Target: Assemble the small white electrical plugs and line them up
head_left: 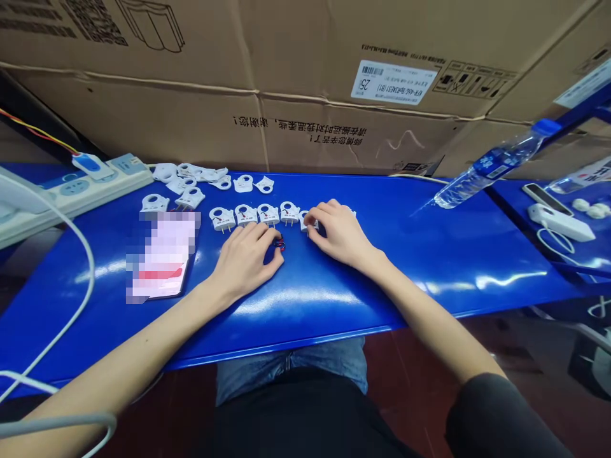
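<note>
Several white two-pin plugs with ring-shaped handles stand in a row on the blue table (468,254); one white plug (222,218) is at the row's left end. The thumb and index finger of my right hand (341,232) are closed round another white plug (309,222) at the right, and my palm covers more of the row. My left hand (248,257) rests in front of the row, fingers curled. Small red and black wires (280,242) lie between its thumb and fingertips. White ring-shaped covers (243,183) lie behind the row.
A phone (165,254), partly blurred out, lies left of my left hand. Power strips (71,191) and a white cable (88,254) are at the left. A water bottle (496,165) leans at the right. A large cardboard box (305,83) stands along the back edge.
</note>
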Demonstrator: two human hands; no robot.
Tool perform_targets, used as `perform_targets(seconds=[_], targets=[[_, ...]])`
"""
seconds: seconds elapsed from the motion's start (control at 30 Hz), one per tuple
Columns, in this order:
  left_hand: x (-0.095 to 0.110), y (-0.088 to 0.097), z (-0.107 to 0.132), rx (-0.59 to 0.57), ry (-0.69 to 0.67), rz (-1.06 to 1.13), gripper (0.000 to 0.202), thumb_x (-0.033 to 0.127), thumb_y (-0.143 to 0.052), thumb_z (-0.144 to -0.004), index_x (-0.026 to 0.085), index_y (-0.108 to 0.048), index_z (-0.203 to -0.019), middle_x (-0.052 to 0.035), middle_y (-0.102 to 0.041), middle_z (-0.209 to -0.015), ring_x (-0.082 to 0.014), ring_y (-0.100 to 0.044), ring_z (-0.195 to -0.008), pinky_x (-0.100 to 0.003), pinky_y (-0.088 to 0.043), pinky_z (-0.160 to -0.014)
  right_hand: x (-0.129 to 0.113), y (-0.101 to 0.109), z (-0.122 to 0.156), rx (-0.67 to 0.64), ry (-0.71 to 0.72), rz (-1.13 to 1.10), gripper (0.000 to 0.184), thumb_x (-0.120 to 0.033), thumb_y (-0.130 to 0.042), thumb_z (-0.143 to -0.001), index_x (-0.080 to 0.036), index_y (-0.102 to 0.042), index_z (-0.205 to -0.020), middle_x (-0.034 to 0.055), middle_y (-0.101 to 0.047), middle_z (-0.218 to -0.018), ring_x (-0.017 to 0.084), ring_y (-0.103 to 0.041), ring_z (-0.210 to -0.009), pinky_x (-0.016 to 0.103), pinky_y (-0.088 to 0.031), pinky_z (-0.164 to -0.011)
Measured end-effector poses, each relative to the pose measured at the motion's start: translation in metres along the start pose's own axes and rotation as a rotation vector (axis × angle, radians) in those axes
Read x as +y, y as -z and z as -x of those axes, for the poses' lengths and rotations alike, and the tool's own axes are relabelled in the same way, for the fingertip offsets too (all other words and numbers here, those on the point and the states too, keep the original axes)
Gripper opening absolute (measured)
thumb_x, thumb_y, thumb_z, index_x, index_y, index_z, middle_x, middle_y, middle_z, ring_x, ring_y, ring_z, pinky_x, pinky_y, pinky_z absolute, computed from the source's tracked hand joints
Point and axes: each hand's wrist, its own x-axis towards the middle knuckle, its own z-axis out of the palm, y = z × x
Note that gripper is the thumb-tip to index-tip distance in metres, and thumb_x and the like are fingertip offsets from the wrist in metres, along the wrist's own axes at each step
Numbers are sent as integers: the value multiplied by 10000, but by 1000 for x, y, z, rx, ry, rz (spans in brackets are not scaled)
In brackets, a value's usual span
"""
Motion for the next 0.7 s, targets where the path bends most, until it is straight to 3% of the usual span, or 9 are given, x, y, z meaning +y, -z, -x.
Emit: perform_targets(seconds=[0.17,0.27,0.4,0.53,0.7], targets=[[-2,-2,1,9,-6,17,158,294,-539,-982,192,-651,-1028,-65,-693,-970,-264,-653,-953,-407,-503,-851,-9,9,3,-97,148,-134,133,-145,-552,-969,-211,-666,-948,58,-712,-939,242,-577,-907,384,-438,-878],[-2,-2,1,13,0,50,191,299,-538,-992,177,-640,-1098,-76,-696,-1013,-258,-654,-952,-402,-517,-856,-12,11,5,-132,184,-164,132,-128,-562,-955,-211,-664,-946,55,-702,-916,237,-579,-881,376,-440,-853],[-2,-1,0,8,-9,67,282,310,-535,-997,169,-622,-1226,-92,-697,-1072,-264,-658,-968,-403,-531,-858,-10,11,5,-107,192,-168,121,-145,-560,-973,-204,-666,-978,62,-702,-940,240,-588,-894,378,-450,-860],[-2,-1,-1,-20,-31,51,212,305,-501,-1014,190,-656,-1101,-84,-689,-1017,-269,-652,-966,-407,-530,-850,-9,10,5,-38,189,-172,143,-166,-527,-1013,-199,-665,-1027,75,-712,-1017,245,-598,-942,383,-459,-877],[-1,-2,-1,-1,-26,73,194,295,-492,-1020,192,-647,-1072,-85,-688,-1043,-259,-650,-975,-392,-527,-848,-14,4,7,-33,213,-126,177,-234,-532,-1049,-190,-688,-1119,95,-698,-1082,258,-572,-996,405,-459,-894]])
